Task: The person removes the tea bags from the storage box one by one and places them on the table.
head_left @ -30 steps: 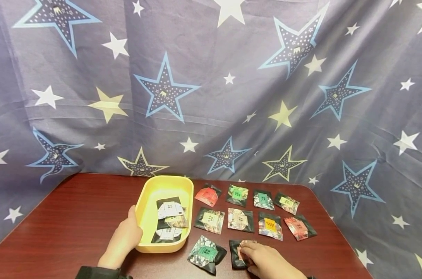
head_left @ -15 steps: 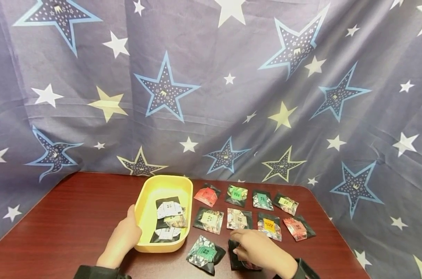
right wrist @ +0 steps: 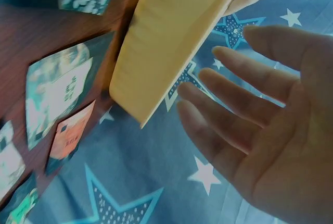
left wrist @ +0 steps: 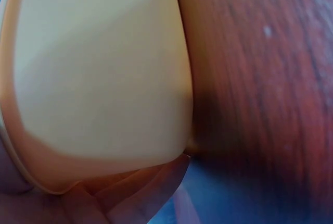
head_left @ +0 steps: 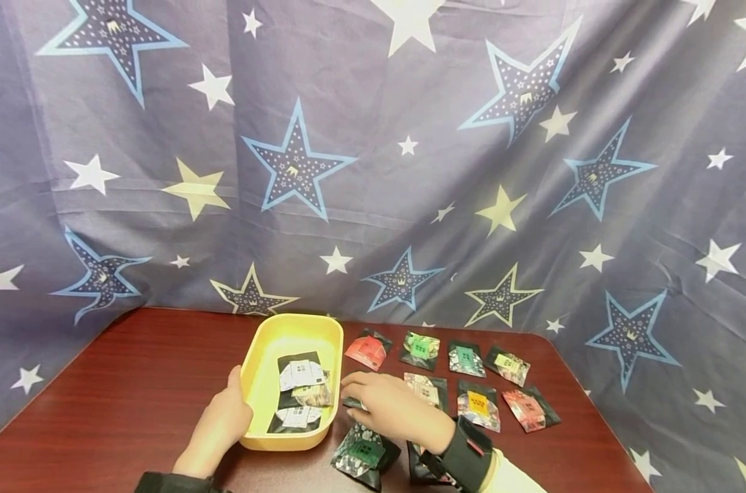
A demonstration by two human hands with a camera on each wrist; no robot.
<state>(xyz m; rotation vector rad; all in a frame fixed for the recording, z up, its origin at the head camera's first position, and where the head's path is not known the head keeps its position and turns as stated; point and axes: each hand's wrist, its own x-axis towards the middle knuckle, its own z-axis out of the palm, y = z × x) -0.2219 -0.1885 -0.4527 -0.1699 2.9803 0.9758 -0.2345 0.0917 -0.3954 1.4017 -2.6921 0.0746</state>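
Yellow plastic tray point(head_left: 259, 356) sits on the dark red wooden table point(head_left: 120, 383), steadied by the left hand point(head_left: 222, 424) gripping its near-left rim. Right hand point(head_left: 388, 407), fingers spread and empty, hovers over a black foil packet point(head_left: 350, 402) just beside the tray.

A yellow tray point(head_left: 259, 356) sits upright on the table's near centre, three dark packets point(head_left: 299, 394) lying flat inside. Just right of it, a black sachet with a pale label point(head_left: 351, 402) lies flat, mostly hidden.
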